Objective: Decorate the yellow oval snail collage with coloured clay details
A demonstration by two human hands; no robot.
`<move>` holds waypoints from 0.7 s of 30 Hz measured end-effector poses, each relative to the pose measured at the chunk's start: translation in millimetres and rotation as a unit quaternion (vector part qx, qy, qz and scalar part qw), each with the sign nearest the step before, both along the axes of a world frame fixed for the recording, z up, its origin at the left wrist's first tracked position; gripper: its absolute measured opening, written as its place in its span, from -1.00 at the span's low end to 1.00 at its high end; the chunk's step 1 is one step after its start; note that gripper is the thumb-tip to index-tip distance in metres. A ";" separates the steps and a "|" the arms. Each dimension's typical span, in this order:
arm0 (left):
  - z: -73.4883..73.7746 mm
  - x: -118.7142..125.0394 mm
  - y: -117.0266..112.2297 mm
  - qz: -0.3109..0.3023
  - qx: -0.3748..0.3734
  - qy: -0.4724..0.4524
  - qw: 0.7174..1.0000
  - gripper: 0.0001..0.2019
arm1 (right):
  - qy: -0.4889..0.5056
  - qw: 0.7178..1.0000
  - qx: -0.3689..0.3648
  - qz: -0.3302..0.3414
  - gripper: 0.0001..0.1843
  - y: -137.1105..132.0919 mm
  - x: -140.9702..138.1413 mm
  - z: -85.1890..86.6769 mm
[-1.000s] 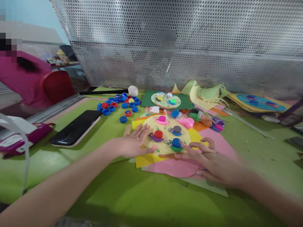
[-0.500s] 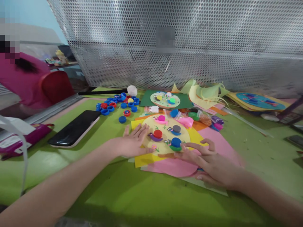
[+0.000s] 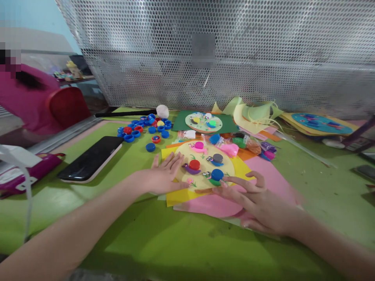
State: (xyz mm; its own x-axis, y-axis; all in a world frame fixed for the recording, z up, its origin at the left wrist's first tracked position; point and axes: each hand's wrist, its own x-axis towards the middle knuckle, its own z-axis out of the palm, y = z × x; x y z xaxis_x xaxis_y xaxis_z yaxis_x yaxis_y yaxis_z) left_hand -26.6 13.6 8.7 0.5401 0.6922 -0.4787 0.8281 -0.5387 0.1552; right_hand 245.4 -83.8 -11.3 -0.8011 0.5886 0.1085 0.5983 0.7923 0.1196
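Note:
A pale yellow paper disc lies on yellow paper, bearing several snails made of bottle caps and modelling clay. My left hand rests flat on the disc's left edge with its fingers spread, beside the snail with a red cap. On the other side, my right hand has its fingers stretched apart, and fingertips touch the green clay by the blue-capped snail. Farther back are a pink snail and a grey-capped one. Neither hand grips anything.
Loose bottle caps and a black phone lie to the left. Behind the disc are bags of clay and a decorated disc on green paper. A perforated metal panel stands at the back. A person in pink sits at left.
My right hand's fingertips have shifted slightly at the blue-capped snail's lower right edge. My left hand stays in place on the paper. The view has moved a little.

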 end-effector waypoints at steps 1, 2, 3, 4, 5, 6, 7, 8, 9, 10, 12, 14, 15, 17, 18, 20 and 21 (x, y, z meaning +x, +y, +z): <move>-0.6 -0.3 0.3 -0.001 -0.001 -0.001 1.000 -0.11 | 0.006 1.000 -0.003 0.003 -0.28 -0.3 1.7 0.0; -1.2 -0.5 0.6 -0.002 -0.002 -0.003 1.000 -0.11 | 0.010 1.000 -0.009 0.006 -0.27 -0.5 3.4 -0.1; -1.6 -0.7 0.7 -0.002 -0.004 -0.003 1.000 -0.11 | 0.013 1.000 -0.016 0.010 -0.27 -0.5 5.0 -0.4; -1.8 -0.8 0.8 -0.002 -0.004 -0.003 1.000 -0.11 | 0.012 1.000 -0.024 0.013 -0.27 -0.3 6.3 -0.9; -1.9 -0.9 0.8 -0.003 -0.003 -0.004 1.000 -0.11 | 0.007 0.999 -0.028 0.017 -0.29 0.2 7.1 -1.4; -1.8 -1.0 0.7 -0.003 -0.002 -0.005 1.000 -0.11 | 0.000 0.999 -0.028 0.018 -0.30 0.7 7.6 -1.8; -1.7 -1.0 0.5 -0.002 -0.002 -0.005 1.000 -0.10 | -0.007 1.000 -0.024 0.015 -0.31 1.4 7.9 -2.1; -1.4 -1.0 0.3 -0.002 0.000 -0.005 1.000 -0.10 | -0.011 1.000 -0.016 0.012 -0.31 2.0 8.1 -2.2; -0.9 -0.9 0.1 -0.001 0.001 -0.005 1.000 -0.10 | -0.010 1.000 -0.006 0.010 -0.30 2.5 8.4 -2.1; -0.4 -0.7 -0.1 -0.001 0.000 -0.004 1.000 -0.10 | -0.008 1.000 0.001 0.009 -0.29 2.9 8.8 -1.7; 1.0 -0.2 -0.5 0.000 -0.003 -0.002 1.000 -0.11 | -0.005 1.000 0.005 0.015 -0.28 3.5 10.6 -1.0; 2.6 0.4 -0.9 0.000 -0.006 -0.002 1.000 -0.12 | -0.007 1.000 0.001 0.026 -0.30 4.1 13.1 -0.8; 3.3 0.7 -1.1 0.000 -0.007 -0.001 1.000 -0.12 | -0.010 1.000 0.001 0.028 -0.31 4.5 14.2 -0.9; 4.1 1.2 -1.4 0.002 -0.007 -0.002 1.000 -0.12 | -0.010 1.000 0.015 0.026 -0.33 5.5 15.8 -1.0; 4.2 1.2 -1.5 0.003 -0.007 -0.004 1.000 -0.12 | -0.006 0.999 0.026 0.021 -0.33 5.9 16.2 -0.9; 3.7 0.9 -1.4 0.004 -0.009 -0.008 1.000 -0.11 | 0.008 0.999 0.041 0.017 -0.32 6.3 15.9 -0.1; 3.2 0.6 -1.2 0.003 -0.009 -0.010 1.000 -0.11 | 0.012 0.999 0.041 0.022 -0.32 6.3 15.6 0.3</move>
State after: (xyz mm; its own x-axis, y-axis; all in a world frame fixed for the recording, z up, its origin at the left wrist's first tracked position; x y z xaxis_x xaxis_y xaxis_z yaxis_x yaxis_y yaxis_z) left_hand -26.0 12.4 11.9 0.5451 0.6871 -0.4803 0.8282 -0.5302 0.1816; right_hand 261.0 -77.5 -11.0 -0.8221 0.5420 0.1744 0.5673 0.8058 0.1701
